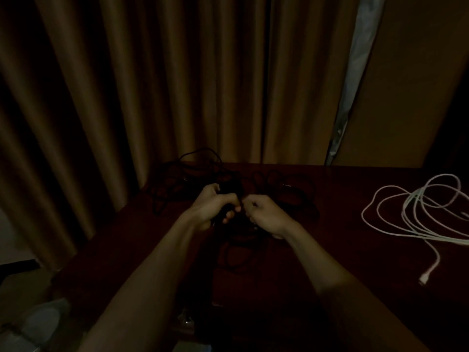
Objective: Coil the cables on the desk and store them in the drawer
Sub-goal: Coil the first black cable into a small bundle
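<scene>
Black cable sits gripped in your left hand, pinched by your right hand; wind even, loose loops.

head cam, wide | sat above the desk's near edge | faced forward-down toward far edge and curtain | close: left hand, right hand at arm's length

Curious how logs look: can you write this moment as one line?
left hand: grips thin black cable | right hand: pinches same cable | thin white cable: loose on dark red desk
</scene>
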